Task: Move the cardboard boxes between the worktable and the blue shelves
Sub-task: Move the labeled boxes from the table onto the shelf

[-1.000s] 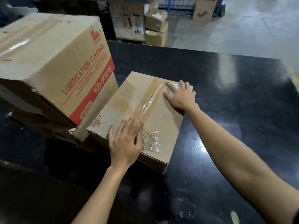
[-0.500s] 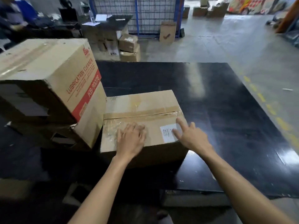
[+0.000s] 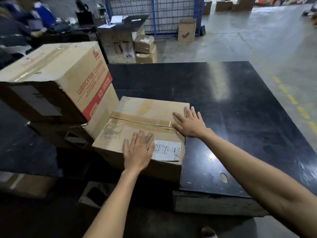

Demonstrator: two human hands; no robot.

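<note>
A flat taped cardboard box (image 3: 145, 110) with a white label lies at the near edge of the black worktable (image 3: 231, 103). My left hand (image 3: 138, 150) lies flat on its top near the front edge, fingers straight. My right hand (image 3: 189, 123) presses flat on the box's right end, over the tape strip. To the left a large box printed "LUBRICATION CLEANER" (image 3: 56, 79) sits tilted on top of another box (image 3: 103, 109), which touches the flat box's left side.
Blue-framed wire shelving (image 3: 154, 14) stands at the back with boxes (image 3: 145, 48) stacked on the floor before it. A desk with papers (image 3: 120, 21) and a seated person (image 3: 39, 16) are at the back left. Grey concrete floor (image 3: 265, 40) lies to the right.
The box has turned on the table from slanted to square with the near edge and slid closer. My right hand moved from the label to the box's right end; the view pulled back.
</note>
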